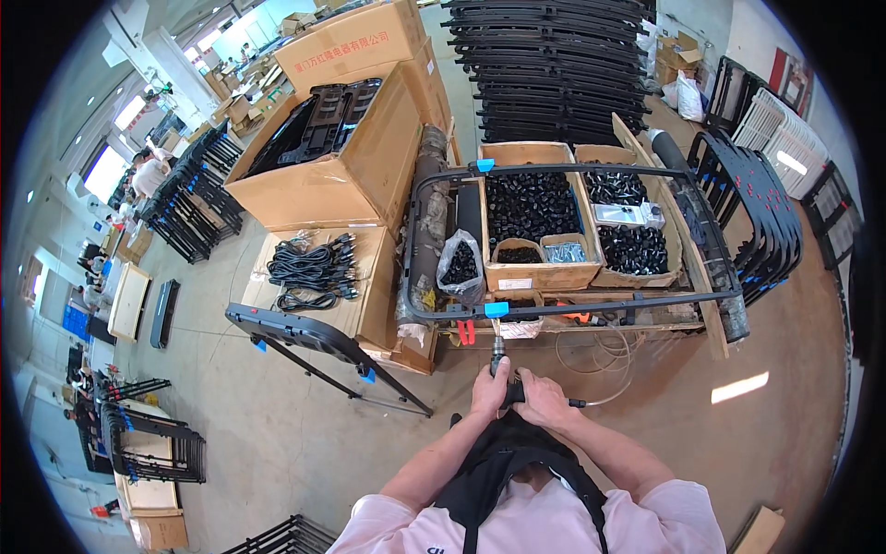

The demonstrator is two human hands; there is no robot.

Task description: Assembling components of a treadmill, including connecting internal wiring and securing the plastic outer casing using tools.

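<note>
the left hand (489,390), its fingers curled closed, grips the power tool (499,347) just below the chuck. the right hand (544,399), just beside it, is also closed around the tool, farther back on the body. the tool lies between both hands and points away from the person at the near bar of a black frame (600,306), by a blue piece (496,310); whether the tip touches cannot be told. a hose (609,398) runs off to the right.

around them, from the left: an open carton (323,189) of black molded parts, a pile of black cables (314,268) on cardboard, and a tilted frame (309,331) on the floor. a grey bag (460,263) of small black parts and red handles (466,332) come next, then a cardboard tray (540,277) of black pieces with silver screws (565,251), and another tray (651,279) holding a pale box (628,214). the near bar stands between the hands and the trays. farther right leans a row of black curved frames (752,217).

counted: two wrapped supports, left (426,212) and right (715,249); two trays; two blue pieces on the frame; one tool.
</note>
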